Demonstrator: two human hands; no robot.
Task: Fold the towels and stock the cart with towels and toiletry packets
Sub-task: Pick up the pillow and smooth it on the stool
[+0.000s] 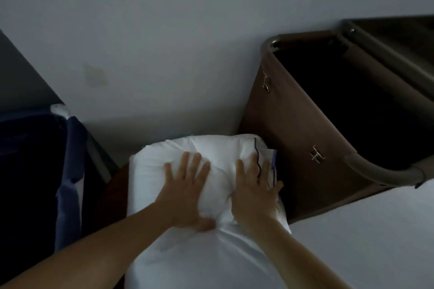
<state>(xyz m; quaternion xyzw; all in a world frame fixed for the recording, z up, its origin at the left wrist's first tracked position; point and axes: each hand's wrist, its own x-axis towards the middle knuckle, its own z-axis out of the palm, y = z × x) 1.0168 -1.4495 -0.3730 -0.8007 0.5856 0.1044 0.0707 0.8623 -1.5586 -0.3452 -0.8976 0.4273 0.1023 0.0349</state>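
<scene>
1. Left hand (187, 185): I have it flat on the white bundle (164, 253) at lower centre of the frame. The fingers are straight and spread and the palm bears down. It grasps nothing, and the thumb lies against a gathered crease.
2. Right hand (256, 192): it lies just beside the left, also flat with straight fingers. It presses the bundle's right part next to a dark wavy stitch line (256, 152). It is released, not clenched.
3. White bundle: it runs from the bottom edge up to mid-frame, between the blue bag (70, 159) at left and the brown cart bin (293, 148) at right, close against the bin's side. I cannot tell whether it is folded towelling or a padded item.
4. Handling (judgement): the bundle is soft, light and compressible, since it dents under both palms. It looks neither fragile nor slippery. Lifted by one edge, it would probably sag. Take hold low on two opposite sides and support it from beneath.
5. Blue bag, left edge of the frame: it has a fabric liner and a dark interior. I cannot tell what it contains.
6. Brown cart bin, right of centre: the top is open, with metal clips on the near wall. The interior is black and no contents are visible.
7. Second compartment (387, 37), upper right: it sits behind the bin and its interior is unlit. No toiletry packets show anywhere in view.
</scene>
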